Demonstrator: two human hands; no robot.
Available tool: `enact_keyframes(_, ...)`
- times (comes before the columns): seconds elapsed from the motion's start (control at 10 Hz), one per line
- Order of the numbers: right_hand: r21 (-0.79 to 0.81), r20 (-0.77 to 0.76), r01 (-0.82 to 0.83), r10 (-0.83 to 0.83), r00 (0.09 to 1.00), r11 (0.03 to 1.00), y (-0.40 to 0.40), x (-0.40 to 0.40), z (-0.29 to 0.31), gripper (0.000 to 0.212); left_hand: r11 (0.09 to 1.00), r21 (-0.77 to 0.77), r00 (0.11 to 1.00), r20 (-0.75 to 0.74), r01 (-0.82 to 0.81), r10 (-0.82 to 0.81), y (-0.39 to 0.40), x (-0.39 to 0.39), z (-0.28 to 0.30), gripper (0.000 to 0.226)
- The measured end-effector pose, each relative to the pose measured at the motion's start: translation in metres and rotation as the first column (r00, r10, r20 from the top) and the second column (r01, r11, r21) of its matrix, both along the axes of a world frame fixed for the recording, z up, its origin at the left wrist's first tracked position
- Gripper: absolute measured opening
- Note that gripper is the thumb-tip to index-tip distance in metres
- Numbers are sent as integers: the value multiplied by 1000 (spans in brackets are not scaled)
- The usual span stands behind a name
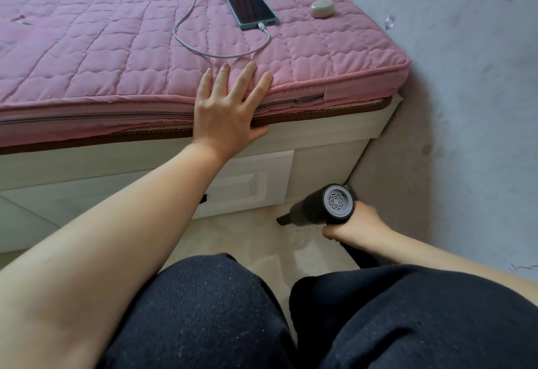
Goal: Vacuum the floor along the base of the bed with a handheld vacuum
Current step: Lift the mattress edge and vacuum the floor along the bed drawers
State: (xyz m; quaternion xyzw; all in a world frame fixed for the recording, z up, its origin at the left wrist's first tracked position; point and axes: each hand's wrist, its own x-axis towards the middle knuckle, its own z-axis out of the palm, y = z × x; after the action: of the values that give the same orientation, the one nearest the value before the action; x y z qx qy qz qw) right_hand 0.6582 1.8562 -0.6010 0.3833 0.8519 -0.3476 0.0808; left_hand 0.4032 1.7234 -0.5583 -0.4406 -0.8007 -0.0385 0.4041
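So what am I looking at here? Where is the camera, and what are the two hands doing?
No machine here: a person wears a wide-angle camera on the head, looking down at their own arms and knees. The left hand rests flat on the edge of the pink mattress. The right hand grips a dark handheld vacuum, its nozzle down at the floor near the base of the bed. On the mattress lie a phone plugged into a white cable and a small pale oval case.

Bare forearms; dark knit trousers (209, 319)
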Motion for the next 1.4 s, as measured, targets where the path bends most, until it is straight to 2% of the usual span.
enact_keyframes(0.6,2,3,63,-63,998,998,8,17,7,20,1000,17,1000,-11,11,-11,1,-1,-2,82)
enact_keyframes(1.0,-7,1,34,-34,999,999,3,18,6,18,1000,15,1000,-12,10,-10,0,0,-1,81)
enact_keyframes(1.4,61,9,57,-58,998,997,16,23,9,14,1000,14,1000,-8,10,-10,0,0,-1,83)
